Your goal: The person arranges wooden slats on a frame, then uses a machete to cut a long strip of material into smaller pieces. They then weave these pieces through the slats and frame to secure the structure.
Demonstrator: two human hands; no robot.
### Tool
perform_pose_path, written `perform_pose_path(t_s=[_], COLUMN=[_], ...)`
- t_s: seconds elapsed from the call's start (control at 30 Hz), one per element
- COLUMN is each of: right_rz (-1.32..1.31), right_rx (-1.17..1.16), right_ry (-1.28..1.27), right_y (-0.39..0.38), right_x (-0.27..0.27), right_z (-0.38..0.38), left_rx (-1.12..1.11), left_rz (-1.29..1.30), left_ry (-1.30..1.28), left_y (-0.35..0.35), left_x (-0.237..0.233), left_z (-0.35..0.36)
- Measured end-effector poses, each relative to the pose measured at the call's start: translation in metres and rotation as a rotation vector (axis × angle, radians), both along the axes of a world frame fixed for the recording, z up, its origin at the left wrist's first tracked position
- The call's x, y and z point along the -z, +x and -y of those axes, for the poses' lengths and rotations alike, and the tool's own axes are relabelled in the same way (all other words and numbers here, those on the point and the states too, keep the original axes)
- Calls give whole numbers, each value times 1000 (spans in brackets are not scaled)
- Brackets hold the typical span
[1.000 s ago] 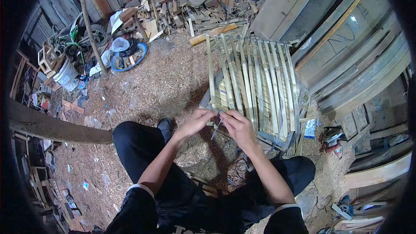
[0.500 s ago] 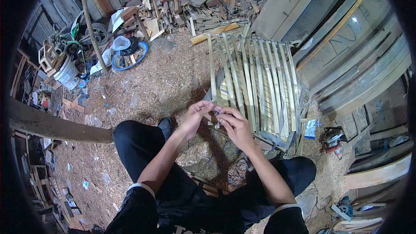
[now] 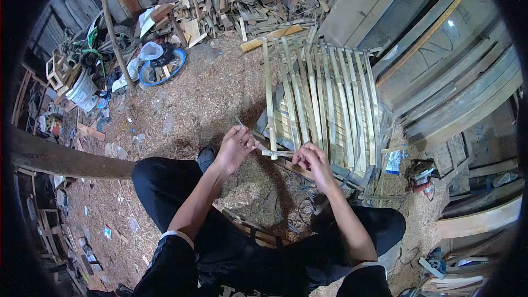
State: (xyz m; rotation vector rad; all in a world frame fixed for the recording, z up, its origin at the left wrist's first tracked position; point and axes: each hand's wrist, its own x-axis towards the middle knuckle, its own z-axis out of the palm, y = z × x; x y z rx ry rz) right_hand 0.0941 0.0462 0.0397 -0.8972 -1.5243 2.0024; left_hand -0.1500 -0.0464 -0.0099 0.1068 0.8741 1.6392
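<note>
My left hand [image 3: 234, 148] is closed, raised in front of the near left corner of a rack of slats. A thin, sliver-like thing [image 3: 238, 120] sticks out above its fingers; its kind is too small to tell. My right hand [image 3: 312, 162] has its fingers curled together by the near ends of the slats. Whatever it may pinch is hidden. Between the two hands lies a short pale wood piece [image 3: 271, 153], at the near end of the leftmost slat [image 3: 269, 93]. Long, narrow wooden slats [image 3: 333, 104] run side by side away from me over more strips.
Scrap wood [image 3: 242, 8] is heaped at the back wall. A blue basin [image 3: 177, 67] and a white bucket [image 3: 83, 92] stand at the left, near a wooden post [image 3: 113, 33]. Boards [image 3: 467, 99] lean at the right. A power tool [image 3: 422, 175] rests on the shavings-covered floor.
My hands, close together before, have drawn apart: the left moved left, the right slightly right and down. The thin thing above my left fingers now shows, and the pale wood piece between them is more exposed.
</note>
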Motion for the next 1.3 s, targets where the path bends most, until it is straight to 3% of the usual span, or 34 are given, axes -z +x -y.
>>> perform_pose_path(t_s=[0.17, 0.33, 0.4, 0.63, 0.73, 0.83, 0.9, 0.93, 1.03, 1.13, 1.17, 1.23, 1.27, 1.3], right_rz=[240, 227, 390, 303, 352, 303, 269, 158, 149, 199, 205, 211, 217, 223], right_rx=[22, 82, 40, 119, 120, 138, 176, 226, 204, 255, 297, 312, 331, 351], right_ry=[236, 375, 427, 526, 486, 292, 386, 665, 477, 502, 535, 538, 542, 545], right_y=[-7, -9, -9, -9, -8, -6, -10, -14, -24, -34, -38, -42, -45, -46], right_x=[-7, 6, 5, 27, 17, -1, -8, -1, 2, 1, 1, -4, -8, -9], right_z=[14, 10, 8, 6, 3, -2, -3, -8, -8, -8, -8, -3, -2, -2], left_rx=[-38, -43, -89, -86, -52, -3, -30, -28, -9, 207, 203, 123, -22, -26], left_rz=[-136, -242, -317, -403, -450, -525, -483, -484, -683, -1047, -1051, -1466, -1585, -1587], left_ry=[-77, -46, -66, -92, -2, 33, 74, 73, 57, -168, -170, -73, -19, -19], left_y=[5, 5, 7, 7, 6, 16, 24, 26, 31, 35, 38, 47, 52, 54], left_x=[-4, -3, -2, -1, 2, -9, -28, -33, -35, -35, -34, -25, -17, -15], left_z=[-5, -7, -9, -8, -5, 8, 19, 25, 40, 51, 49, 45, 41, 40])
